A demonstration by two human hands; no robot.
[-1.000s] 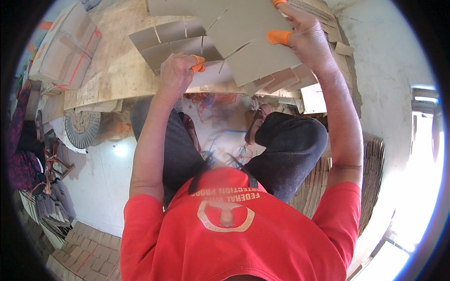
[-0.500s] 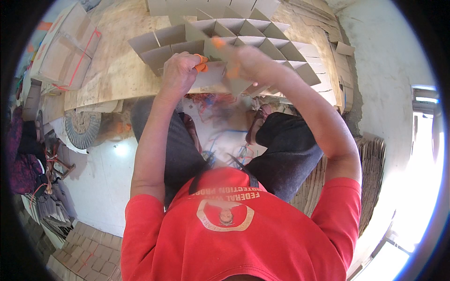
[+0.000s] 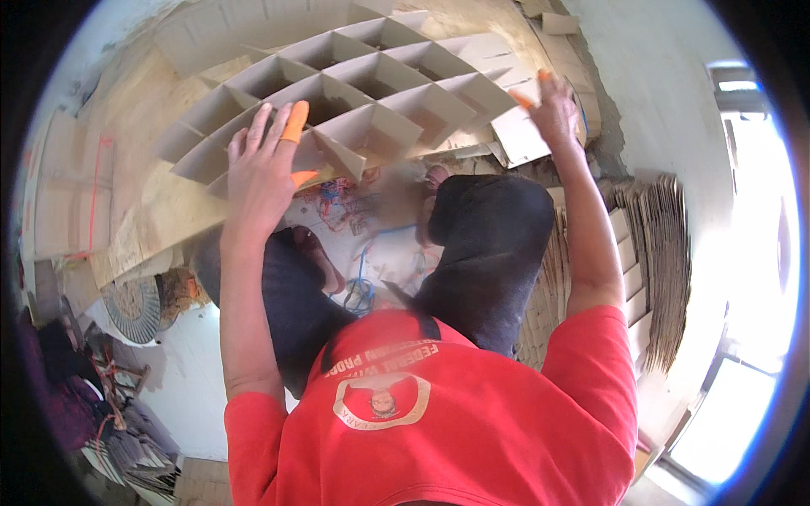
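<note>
A cardboard divider grid point(image 3: 377, 74) of crossed grey-brown strips stands on the wooden table in front of me. My left hand point(image 3: 263, 169) rests against its near left side, fingers stretched out and spread. Orange finger covers sit on that hand's index finger and thumb. Beyond the grid's right corner, my right hand point(image 3: 557, 116) is over a pile of loose slotted cardboard strips point(image 3: 516, 139). Its orange-covered thumb and forefinger are apart, with nothing visible between them; the other fingers are partly hidden.
A carton tied with red string point(image 3: 72, 198) stands at the table's left. More slotted strips point(image 3: 245, 29) lie behind the grid. Stacked flat cardboard point(image 3: 662, 270) leans by the right wall point(image 3: 650, 93). Coloured string point(image 3: 359, 291) lies tangled on the floor between my feet.
My right hand has moved from the grid to the strips on the right. My left hand has opened from a pinch and spread on the grid. The view has shifted and turned.
</note>
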